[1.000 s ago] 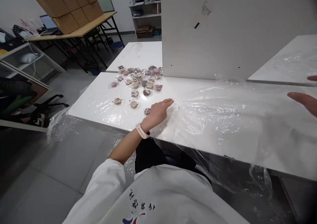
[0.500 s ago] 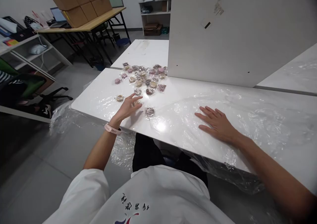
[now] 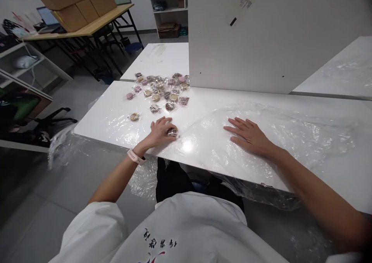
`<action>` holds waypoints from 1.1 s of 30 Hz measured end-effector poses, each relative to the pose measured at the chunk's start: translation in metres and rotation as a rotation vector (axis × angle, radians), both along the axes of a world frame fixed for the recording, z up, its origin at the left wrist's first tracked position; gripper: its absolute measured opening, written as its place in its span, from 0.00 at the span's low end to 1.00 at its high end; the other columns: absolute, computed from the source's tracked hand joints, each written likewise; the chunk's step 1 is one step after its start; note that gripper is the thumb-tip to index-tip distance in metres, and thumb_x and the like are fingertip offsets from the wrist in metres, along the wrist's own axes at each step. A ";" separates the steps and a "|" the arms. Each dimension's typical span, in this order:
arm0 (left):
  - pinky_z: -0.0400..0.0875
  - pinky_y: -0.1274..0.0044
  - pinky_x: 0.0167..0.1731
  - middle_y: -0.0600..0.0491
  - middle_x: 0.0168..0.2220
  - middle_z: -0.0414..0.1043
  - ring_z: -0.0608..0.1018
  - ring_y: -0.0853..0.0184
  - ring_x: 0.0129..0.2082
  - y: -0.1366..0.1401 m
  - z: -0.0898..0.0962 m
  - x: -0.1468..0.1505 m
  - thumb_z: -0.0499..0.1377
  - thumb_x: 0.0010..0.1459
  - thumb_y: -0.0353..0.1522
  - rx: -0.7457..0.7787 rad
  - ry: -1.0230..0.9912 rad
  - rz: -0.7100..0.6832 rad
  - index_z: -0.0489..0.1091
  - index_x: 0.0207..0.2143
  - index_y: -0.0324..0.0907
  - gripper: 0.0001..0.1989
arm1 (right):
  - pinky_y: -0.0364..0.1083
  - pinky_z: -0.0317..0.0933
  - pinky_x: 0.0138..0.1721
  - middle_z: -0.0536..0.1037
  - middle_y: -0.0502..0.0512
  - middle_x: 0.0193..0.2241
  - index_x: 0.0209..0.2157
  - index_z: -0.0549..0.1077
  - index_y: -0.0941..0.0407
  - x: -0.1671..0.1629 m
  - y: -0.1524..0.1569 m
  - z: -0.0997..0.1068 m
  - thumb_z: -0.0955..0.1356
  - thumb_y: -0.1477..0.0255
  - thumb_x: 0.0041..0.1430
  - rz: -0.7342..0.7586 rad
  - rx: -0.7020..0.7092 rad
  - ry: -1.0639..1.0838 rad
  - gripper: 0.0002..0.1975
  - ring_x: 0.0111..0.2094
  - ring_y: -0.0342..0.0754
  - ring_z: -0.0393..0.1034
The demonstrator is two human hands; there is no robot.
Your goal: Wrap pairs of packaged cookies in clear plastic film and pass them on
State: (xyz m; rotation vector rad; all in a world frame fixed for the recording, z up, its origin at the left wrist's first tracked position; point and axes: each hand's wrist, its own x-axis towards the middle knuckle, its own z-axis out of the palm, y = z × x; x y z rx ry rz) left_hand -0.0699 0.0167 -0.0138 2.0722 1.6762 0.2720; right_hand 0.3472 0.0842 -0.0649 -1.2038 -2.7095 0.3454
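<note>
My left hand (image 3: 161,133), with a pink wristband, is low over the white table, its fingers and thumb curled round a small dark, round snack in a clear wrapper (image 3: 172,131). Part of that packet is hidden by the fingers. Flat on the clear plastic film (image 3: 209,133), my right hand (image 3: 247,136) lies with its fingers spread, holding nothing. Beyond my left hand is a loose cluster of wrapped snacks (image 3: 156,98), brown, tan and pinkish. One tan packet (image 3: 134,117) lies apart, left of my left hand.
A tall white panel (image 3: 238,42) stands at the back of the white table (image 3: 99,119). Film hangs over the front edge. Behind, cardboard boxes (image 3: 84,13) sit on a wooden desk (image 3: 123,11). A green chair (image 3: 24,108) stands at the left, with part of a person there.
My left hand has moved right and nearer to me, closing round the dark packet. A packet formerly beneath its fingers is out of sight. My right hand stays flat. The view has shifted slightly right.
</note>
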 end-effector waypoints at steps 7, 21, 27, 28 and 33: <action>0.53 0.51 0.64 0.48 0.63 0.63 0.61 0.49 0.66 -0.023 -0.011 -0.042 0.65 0.56 0.39 0.232 -0.119 0.475 0.74 0.43 0.48 0.12 | 0.63 0.41 0.71 0.48 0.37 0.72 0.68 0.56 0.34 -0.014 0.036 0.001 0.50 0.52 0.72 -0.036 -0.042 -0.015 0.27 0.72 0.51 0.42; 0.64 0.58 0.60 0.43 0.58 0.67 0.65 0.49 0.64 -0.006 -0.005 -0.044 0.61 0.55 0.38 0.278 -0.044 0.420 0.75 0.36 0.44 0.09 | 0.63 0.41 0.71 0.50 0.36 0.71 0.67 0.57 0.33 -0.059 0.084 -0.004 0.51 0.46 0.68 -0.063 0.008 0.037 0.29 0.72 0.55 0.43; 0.68 0.54 0.52 0.37 0.61 0.63 0.65 0.41 0.62 0.020 -0.006 -0.028 0.60 0.58 0.48 0.327 0.178 0.542 0.65 0.59 0.44 0.31 | 0.61 0.41 0.71 0.51 0.39 0.71 0.67 0.59 0.36 -0.059 0.084 -0.007 0.51 0.46 0.68 -0.069 0.032 0.027 0.30 0.72 0.53 0.43; 0.69 0.54 0.50 0.36 0.59 0.65 0.66 0.40 0.60 0.023 -0.007 -0.027 0.59 0.58 0.49 0.316 0.211 0.571 0.66 0.59 0.43 0.31 | 0.61 0.42 0.70 0.51 0.39 0.71 0.66 0.59 0.36 -0.059 0.084 -0.007 0.51 0.46 0.68 -0.069 0.039 0.028 0.30 0.72 0.53 0.44; 0.70 0.66 0.41 0.46 0.39 0.75 0.76 0.54 0.41 0.027 -0.011 -0.022 0.61 0.56 0.43 0.335 0.114 0.676 0.70 0.47 0.43 0.19 | 0.62 0.43 0.70 0.52 0.39 0.71 0.66 0.59 0.35 -0.059 0.083 -0.005 0.51 0.46 0.68 -0.068 0.045 0.040 0.29 0.72 0.53 0.45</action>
